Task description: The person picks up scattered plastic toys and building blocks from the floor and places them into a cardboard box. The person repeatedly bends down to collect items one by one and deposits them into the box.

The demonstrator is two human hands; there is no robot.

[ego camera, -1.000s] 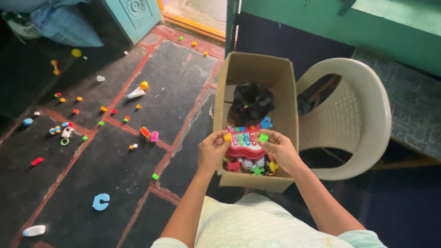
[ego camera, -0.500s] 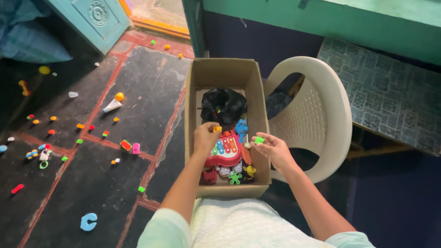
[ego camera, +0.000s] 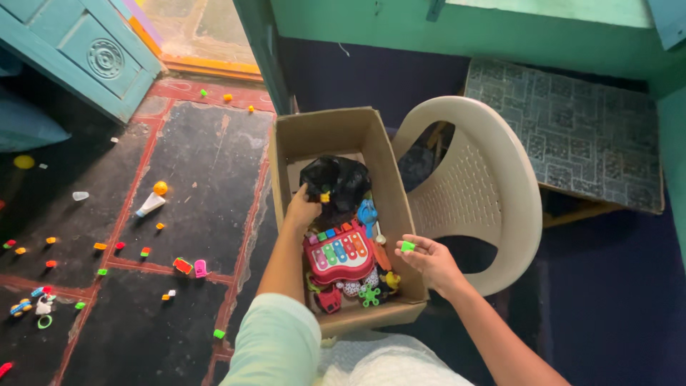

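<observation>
A cardboard box (ego camera: 389,179) stands open on the floor, holding a black plastic bag (ego camera: 339,179), a red toy xylophone (ego camera: 339,254) and other small toys. My left hand (ego camera: 301,211) reaches deep into the box beside the black bag, fingers pinched on a small yellow block (ego camera: 325,196). My right hand (ego camera: 429,260) hovers over the box's right wall, holding a small green block (ego camera: 408,246) on its fingertips.
A beige plastic chair (ego camera: 486,186) stands right of the box. Many small toys and blocks lie scattered on the dark floor at left, among them a white tube with an orange ball (ego camera: 153,200). A teal door (ego camera: 78,50) stands at the upper left.
My left hand has pushed the yellow block further into the box, up to the black bag. My right hand stayed at the box's right wall with the green block. The view shifted right.
</observation>
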